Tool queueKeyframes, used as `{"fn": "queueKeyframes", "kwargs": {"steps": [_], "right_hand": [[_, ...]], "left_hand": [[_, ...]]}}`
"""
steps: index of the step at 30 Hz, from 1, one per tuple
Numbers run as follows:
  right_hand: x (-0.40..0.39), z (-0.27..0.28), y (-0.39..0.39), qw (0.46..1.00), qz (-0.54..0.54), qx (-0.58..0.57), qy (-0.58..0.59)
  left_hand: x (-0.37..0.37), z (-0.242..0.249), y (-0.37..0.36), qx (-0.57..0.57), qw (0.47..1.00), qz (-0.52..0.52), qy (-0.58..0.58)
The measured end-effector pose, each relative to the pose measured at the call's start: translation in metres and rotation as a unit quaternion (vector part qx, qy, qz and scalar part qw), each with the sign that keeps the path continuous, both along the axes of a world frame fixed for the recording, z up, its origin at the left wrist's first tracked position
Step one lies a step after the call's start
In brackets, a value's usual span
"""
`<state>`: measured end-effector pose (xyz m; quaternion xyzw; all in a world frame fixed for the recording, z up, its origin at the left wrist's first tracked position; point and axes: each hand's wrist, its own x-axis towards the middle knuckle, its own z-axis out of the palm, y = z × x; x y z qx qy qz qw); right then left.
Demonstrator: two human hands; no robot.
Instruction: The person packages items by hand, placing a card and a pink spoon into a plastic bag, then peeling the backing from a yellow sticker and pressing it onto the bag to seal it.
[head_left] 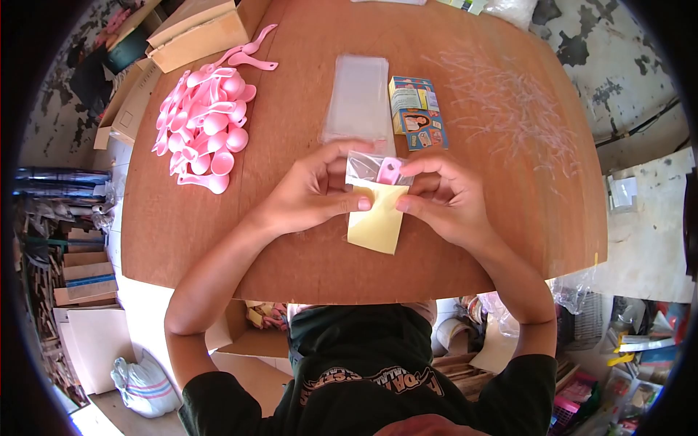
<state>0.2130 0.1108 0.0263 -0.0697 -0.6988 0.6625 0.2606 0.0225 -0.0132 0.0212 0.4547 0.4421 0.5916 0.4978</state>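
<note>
Over the near middle of the table, both hands hold a small clear plastic bag [358, 168] together with a pale yellow card [374, 227]. The pink handle end of a scoop [389, 171], with a hole in it, shows at the bag's top; the rest is hidden behind the card. My left hand [316, 190] is closed, its thumb pressed on the card and its fingers behind the bag. My right hand [452, 198] pinches the card's right edge, its index finger at the scoop's handle. Beyond the hands lies a stack of clear bags [358, 94].
A heap of pink scoops [207, 127] lies on the left of the brown table [305, 265]. Printed cards [419, 112] are stacked right of the bags. Thin clear strips [509, 109] are scattered at right. A cardboard box [200, 36] sits at the far left.
</note>
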Motion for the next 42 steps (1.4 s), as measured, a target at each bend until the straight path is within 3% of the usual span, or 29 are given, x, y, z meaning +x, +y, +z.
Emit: {"fn": "queueKeyframes", "kwargs": {"steps": [3,5,7,9,11,13,14,16,17,19,20,22,23,25,31,33,36,40,42], "right_hand": [[0.002,0.0,-0.005,0.999,0.021,-0.048,0.0],[0.005,0.003,-0.005,0.999,0.023,-0.028,0.0],[0.008,0.011,-0.005,0.999,-0.03,0.016,-0.026],[0.007,0.01,-0.005,0.995,-0.064,0.072,-0.02],[0.006,0.011,-0.006,0.988,-0.093,0.123,-0.013],[0.003,0.022,-0.003,0.959,-0.071,0.263,-0.075],[-0.004,0.025,0.001,0.96,-0.069,0.262,-0.072],[-0.024,0.03,0.01,0.907,-0.057,0.416,-0.035],[-0.036,0.031,0.016,0.907,-0.057,0.417,-0.034],[-0.063,0.035,0.032,0.806,-0.077,0.585,-0.034],[-0.076,0.035,0.039,0.802,-0.079,0.591,-0.032],[-0.098,0.031,0.05,0.747,-0.032,0.64,-0.179],[-0.105,0.032,0.052,0.743,-0.033,0.645,-0.176],[-0.115,0.032,0.051,0.747,0.014,0.6,-0.286],[-0.113,0.025,0.061,0.783,0.021,0.577,-0.231],[-0.109,0.032,0.058,0.781,0.022,0.569,-0.256],[-0.111,0.037,0.058,0.783,0.034,0.557,-0.274],[-0.117,0.033,0.063,0.798,0.069,0.534,-0.271],[-0.12,0.034,0.066,0.802,0.086,0.524,-0.274]], "left_hand": [[-0.004,0.015,-0.013,-0.057,0.996,-0.052,0.054],[-0.009,0.039,-0.036,-0.108,0.977,-0.049,0.177],[-0.01,0.053,-0.069,-0.034,0.976,-0.061,0.206],[-0.025,0.071,-0.1,-0.011,0.929,-0.21,0.306],[-0.029,0.073,-0.134,-0.095,0.892,-0.324,0.301],[-0.03,0.085,-0.161,-0.129,0.868,-0.285,0.386],[-0.029,0.096,-0.167,-0.202,0.862,-0.237,0.401],[-0.039,0.098,-0.175,-0.205,0.866,-0.207,0.407],[-0.043,0.098,-0.175,-0.203,0.87,-0.178,0.413],[-0.039,0.094,-0.16,-0.142,0.886,-0.15,0.415],[-0.032,0.095,-0.147,-0.149,0.887,-0.137,0.416],[-0.018,0.096,-0.119,-0.14,0.897,-0.103,0.407],[-0.013,0.093,-0.104,-0.125,0.906,-0.081,0.396],[-0.015,0.084,-0.072,-0.03,0.9,-0.028,0.434],[-0.037,0.027,0.007,0.075,0.882,0.162,0.437],[-0.04,0.011,0.017,0.109,0.85,0.243,0.454],[-0.042,-0.005,0.024,0.151,0.844,0.297,0.421],[-0.046,-0.013,0.02,0.137,0.847,0.295,0.42],[-0.048,-0.015,0.022,0.19,0.836,0.303,0.416]]}}
